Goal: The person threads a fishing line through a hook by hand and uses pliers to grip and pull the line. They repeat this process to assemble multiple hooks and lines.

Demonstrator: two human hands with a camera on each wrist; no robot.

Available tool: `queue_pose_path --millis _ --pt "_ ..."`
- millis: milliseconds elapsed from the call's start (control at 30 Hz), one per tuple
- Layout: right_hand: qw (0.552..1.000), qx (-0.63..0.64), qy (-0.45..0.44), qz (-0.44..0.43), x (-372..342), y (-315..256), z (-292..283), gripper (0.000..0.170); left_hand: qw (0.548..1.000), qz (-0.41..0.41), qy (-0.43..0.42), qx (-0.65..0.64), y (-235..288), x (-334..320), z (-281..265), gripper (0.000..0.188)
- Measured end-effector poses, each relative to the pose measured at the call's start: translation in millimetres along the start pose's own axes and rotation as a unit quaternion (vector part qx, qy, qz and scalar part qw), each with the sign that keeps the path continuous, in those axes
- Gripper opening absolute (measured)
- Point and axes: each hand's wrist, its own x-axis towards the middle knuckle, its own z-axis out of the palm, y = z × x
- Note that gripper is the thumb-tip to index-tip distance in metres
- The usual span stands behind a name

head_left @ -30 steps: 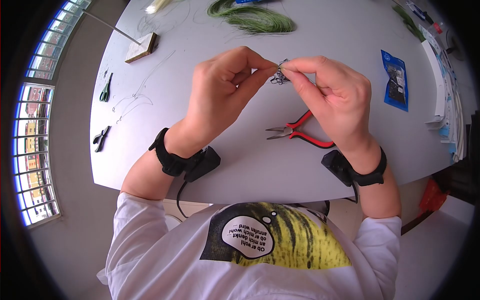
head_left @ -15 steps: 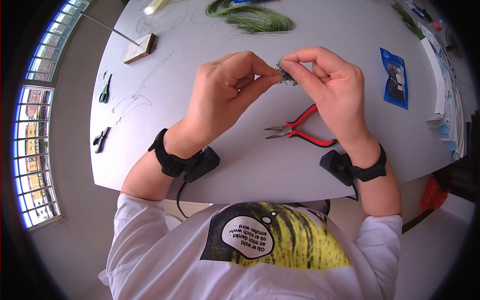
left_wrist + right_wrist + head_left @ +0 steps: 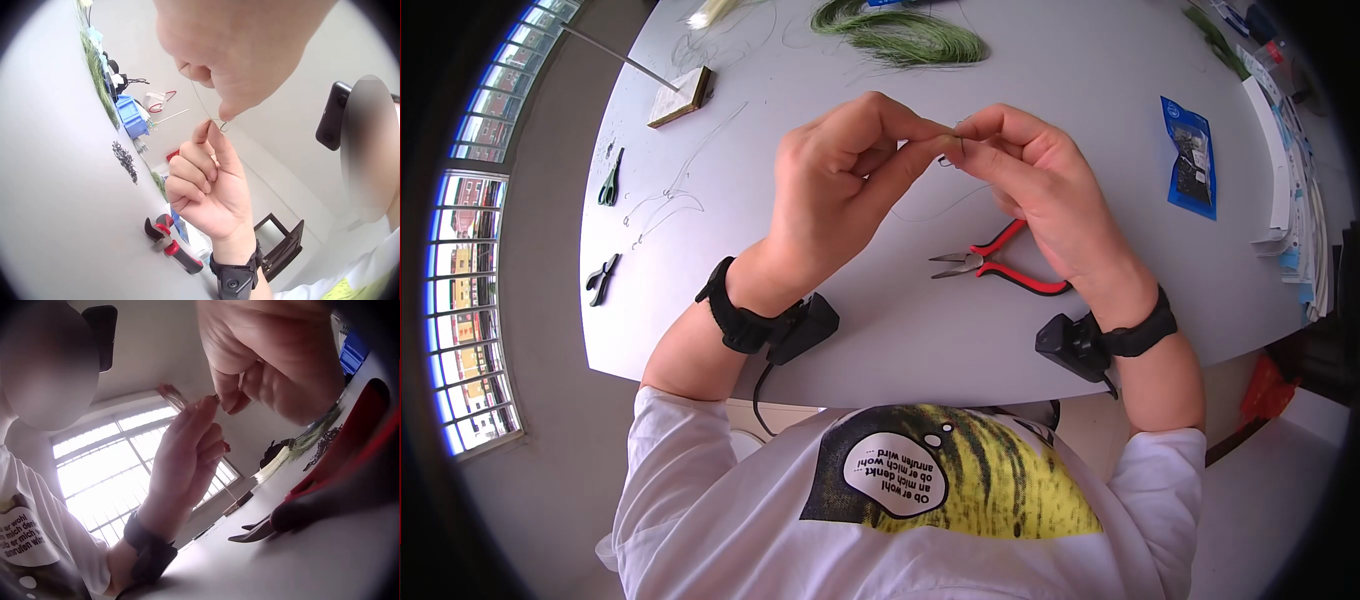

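Note:
In front of the chest, my left hand (image 3: pixel 840 180) and right hand (image 3: pixel 1050 190) meet at the fingertips. Thumb and forefinger of the left hand pinch a small fish hook (image 3: pixel 224 127), whose curved end shows at the fingertips. The right hand's thumb and forefinger pinch a thin fishing line (image 3: pixel 199 94) against the hook. Most of hook and line at the contact is hidden by the fingers. On the table behind the hands lies a pile of small dark hooks (image 3: pixel 125 162). Red-handled pliers (image 3: pixel 1000 265) lie below the right hand, jaws pointing left.
Green strands (image 3: pixel 900 38) lie at the table's back. To the left are two small cutters, dark green (image 3: pixel 611 178) and black (image 3: pixel 603 279), loose wire pieces (image 3: pixel 672 200) and a wooden block with a rod (image 3: pixel 683 95). A blue packet (image 3: pixel 1191 160) lies right, near stacked papers (image 3: pixel 1280 180).
My right hand's fingertips drew slightly apart from the left, then came back against them and turned. The hook pile, visible earlier, is now covered by the hands in the head view.

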Motion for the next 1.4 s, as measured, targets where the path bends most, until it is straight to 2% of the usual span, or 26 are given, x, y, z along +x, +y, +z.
queue_pose_path --millis 67,133,200,233,300,333,400,433,500,567,633,933,1000,1033,1100,1133,1200,1233,1300,1400 --pt "0.999 -0.044 -0.003 -0.026 2 9 -2 0.010 0.996 -0.073 -0.040 0.007 5 -1 -4 0.005" --pt "0.995 -0.088 -0.005 -0.052 2 12 -1 0.008 0.996 -0.078 -0.032 0.010 4 -2 -3 0.004" --pt "0.979 -0.167 0.008 -0.120 -1 10 2 0.009 0.996 -0.083 -0.024 0.014 4 -1 -2 0.004" --pt "0.979 -0.167 0.007 -0.120 -3 8 3 0.009 0.996 -0.085 -0.021 0.012 5 -1 -2 0.004" --pt "0.946 -0.271 0.023 -0.173 -8 2 5 0.011 0.996 -0.086 -0.019 0.010 5 -1 -1 0.004" --pt "0.946 -0.271 0.023 -0.173 -9 -1 5 0.011 0.996 -0.082 -0.023 0.002 5 0 -1 0.004" --pt "0.905 -0.349 0.031 -0.241 -11 -6 5 0.008 0.997 -0.078 -0.027 -0.005 4 0 0 0.005" --pt "0.905 -0.349 0.031 -0.241 -11 -7 5 0.008 0.997 -0.072 -0.017 0.000 1 0 2 0.005" --pt "0.881 -0.351 0.059 -0.313 -10 -8 4 0.004 0.998 -0.066 -0.008 0.006 1 1 2 0.006" --pt "0.869 -0.360 0.075 -0.330 -7 -9 2 0.003 0.996 -0.073 -0.033 0.046 7 2 -1 0.006" --pt "0.857 -0.369 0.091 -0.347 -6 -9 0 0.004 0.997 -0.066 -0.034 0.029 8 3 0 0.006" --pt "0.908 -0.322 0.103 -0.249 -2 -6 -5 0.004 0.997 -0.035 -0.062 0.017 6 2 1 0.005" --pt "0.938 -0.274 0.075 -0.198 -1 -6 -6 0.005 0.997 -0.036 -0.066 0.018 8 2 0 0.005" --pt "0.938 -0.274 0.075 -0.198 1 -4 -7 0.005 0.997 -0.034 -0.061 0.018 10 3 -1 0.007" --pt "0.973 -0.182 0.036 -0.136 3 2 -9 0.009 0.998 -0.032 -0.055 0.019 9 3 0 0.009" --pt "0.973 -0.182 0.036 -0.137 3 2 -9 0.009 0.999 -0.014 -0.043 0.003 5 2 1 0.009" --pt "0.996 -0.077 0.005 -0.052 3 3 -8 0.012 0.999 0.004 -0.030 -0.011 2 2 3 0.010" --pt "0.996 -0.077 0.004 -0.052 3 1 -7 0.012 1.000 0.006 -0.024 -0.017 1 2 3 0.009" --pt "1.000 -0.014 -0.015 0.013 1 -3 -5 0.013 1.000 0.007 -0.018 -0.023 1 1 3 0.008" --pt "0.999 -0.047 -0.009 0.011 0 -3 -1 0.010 1.000 -0.011 0.003 -0.021 2 1 2 0.007"
